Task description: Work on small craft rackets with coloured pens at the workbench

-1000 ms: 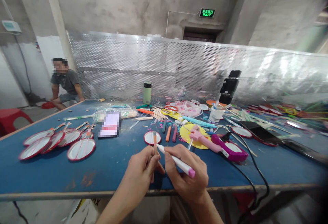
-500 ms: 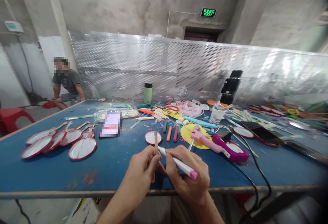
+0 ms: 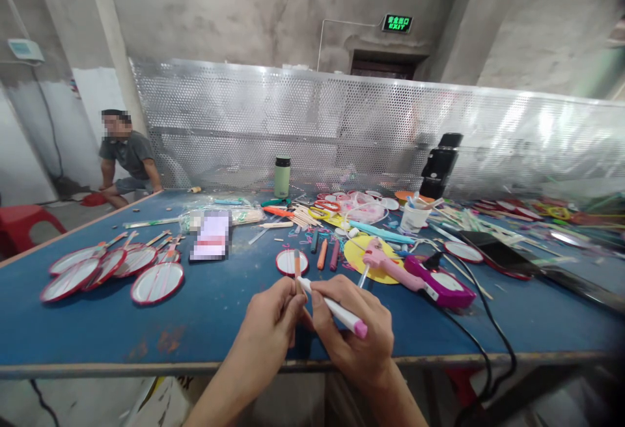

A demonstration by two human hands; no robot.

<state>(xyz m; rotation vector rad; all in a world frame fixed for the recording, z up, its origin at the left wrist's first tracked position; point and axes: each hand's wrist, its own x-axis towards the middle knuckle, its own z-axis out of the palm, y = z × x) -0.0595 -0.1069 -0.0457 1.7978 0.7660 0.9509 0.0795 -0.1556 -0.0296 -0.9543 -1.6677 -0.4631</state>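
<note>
Between the thumb and fingers of my left hand [image 3: 274,315] a flat wooden stick [image 3: 297,264] stands upright, its upper part coloured grey and orange. My right hand [image 3: 359,323] grips a white marker [image 3: 342,315] with a pink end, and its tip meets or nearly meets the stick's right edge. Just behind the stick lies a small white disc [image 3: 284,261] with a red rim. Dark, orange and maroon crayon-like sticks [image 3: 322,254] lie beyond my hands. A pink glue gun [image 3: 390,267] rests to the right on a yellow disc [image 3: 355,252].
Several red-rimmed white discs [image 3: 157,284] with sticks lie at the left, near a phone [image 3: 211,235]. Behind are a green bottle [image 3: 282,178], a white cup [image 3: 413,219] and a black bottle [image 3: 441,166]. Black cables [image 3: 481,349] hang over the right front edge. A person [image 3: 127,153] sits far left.
My right hand and the marker have shifted slightly left, bringing the tip closer to the stick. My left hand and the stick stay almost where they were.
</note>
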